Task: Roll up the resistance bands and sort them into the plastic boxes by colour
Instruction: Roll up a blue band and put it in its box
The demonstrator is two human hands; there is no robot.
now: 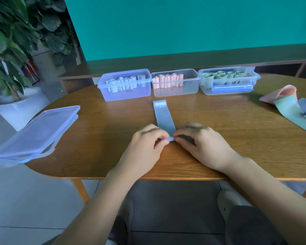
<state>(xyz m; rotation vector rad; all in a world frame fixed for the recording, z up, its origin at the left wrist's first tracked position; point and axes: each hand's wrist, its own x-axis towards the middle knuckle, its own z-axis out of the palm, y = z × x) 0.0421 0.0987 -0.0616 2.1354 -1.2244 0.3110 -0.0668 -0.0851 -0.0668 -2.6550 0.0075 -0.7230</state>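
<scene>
A pale blue resistance band (163,117) lies flat on the wooden table (237,138), stretching away from me, with a white label at its far end. My left hand (145,147) and my right hand (203,145) both pinch its near end, which is curled into a small roll between my fingertips. Behind it stand three clear plastic boxes: the left box (125,94) holds blue rolls, the middle box (175,91) holds pink rolls, and the right box (228,87) holds green rolls.
Loose pink, green and blue bands (290,105) lie in a heap at the table's right edge. Stacked box lids (35,133) overhang the table's left edge. A potted plant (9,55) stands on the floor to the left. A low wooden shelf runs behind the table.
</scene>
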